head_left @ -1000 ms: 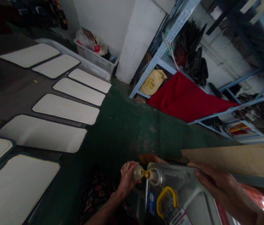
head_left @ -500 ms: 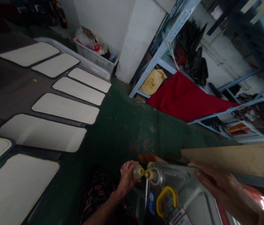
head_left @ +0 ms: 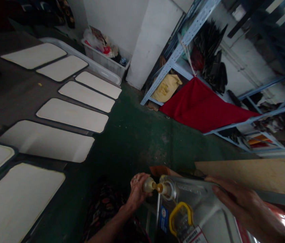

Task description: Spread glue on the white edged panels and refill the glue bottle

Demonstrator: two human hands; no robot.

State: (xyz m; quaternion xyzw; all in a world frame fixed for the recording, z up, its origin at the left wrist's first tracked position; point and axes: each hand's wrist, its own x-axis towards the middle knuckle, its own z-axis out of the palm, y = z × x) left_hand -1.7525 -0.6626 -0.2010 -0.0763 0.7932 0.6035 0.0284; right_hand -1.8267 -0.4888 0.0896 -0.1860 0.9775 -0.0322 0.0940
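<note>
At the bottom centre my left hand (head_left: 137, 189) is wrapped around a small translucent bottle (head_left: 147, 185), its mouth turned to the right. Facing it is the short spout of a large metal can (head_left: 203, 194), which lies tilted on its side. Amber liquid (head_left: 160, 188) stretches from the spout to the bottle's mouth. My right hand (head_left: 243, 202) grips the can along its far upper edge, thumb on the top face and the other fingers partly hidden. The can has a yellow carry handle (head_left: 181, 211) and a barcode label (head_left: 195, 236).
Several white panels with dark edges (head_left: 73, 114) lie on a table at left. A blue metal rack (head_left: 157, 84) draped with red cloth (head_left: 203, 106) stands ahead. A grey bin (head_left: 107, 59) sits by the wall. A wooden board (head_left: 248, 173) lies behind the can.
The view has shifted slightly. Both hands, the bottle and the can keep nearly the same places, and the amber liquid still bridges spout and bottle.
</note>
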